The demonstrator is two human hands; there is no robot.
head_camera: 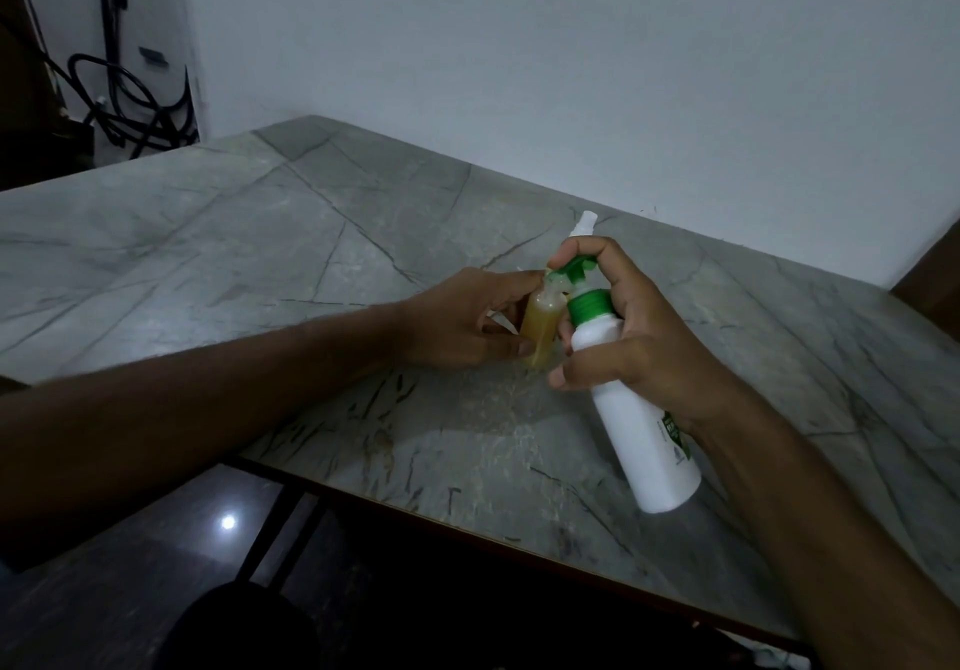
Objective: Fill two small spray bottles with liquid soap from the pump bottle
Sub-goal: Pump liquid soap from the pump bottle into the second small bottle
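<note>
My left hand grips a small clear spray bottle that stands on the marble table; it holds yellow liquid almost to its neck and has no cap on. My right hand holds the white pump bottle tilted, its green pump head over the small bottle's mouth, a finger on top of the pump. A white spray top of another bottle shows behind my right hand; its body is hidden.
The table's near edge runs diagonally below my arms, with a dark floor beneath. A white wall stands behind the table. Black cables hang at the far left.
</note>
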